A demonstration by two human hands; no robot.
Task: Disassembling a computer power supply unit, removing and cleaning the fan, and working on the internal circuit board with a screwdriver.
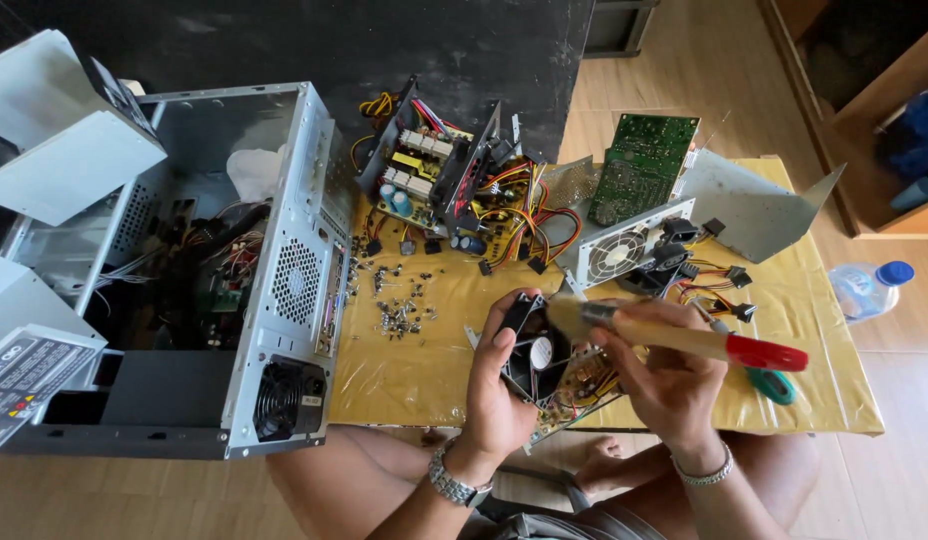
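Left hand (499,385): fingers closed around one small black cooling fan (532,350), thumb on its near edge, held up just above the worktop's near rim.
Right hand (664,375): fingers wrapped round the wooden handle of one paintbrush (674,338), red tip pointing right.
Brush and fan: pale bristles touching the fan's upper right corner, between the two hands.
Under the hands: one brownish circuit board (574,390) with coloured wires, partly hidden, lying at the worktop edge.
Worktop (424,370): low, covered in yellow plastic sheet; scattering of small dark loose parts (394,300) left of the fan, too many and too small to count.
Near right: one green-handled tool (774,385) lying just beyond the brush tip.
Left: one open grey computer case (274,290) on its side, rear fan grille facing the camera.
Middle far: two opened power supply units (439,170), one closed silver unit (624,250), one green circuit board (644,160), one bent metal cover (754,205).
Far right, on the floor: one clear plastic bottle (869,288) with blue cap.
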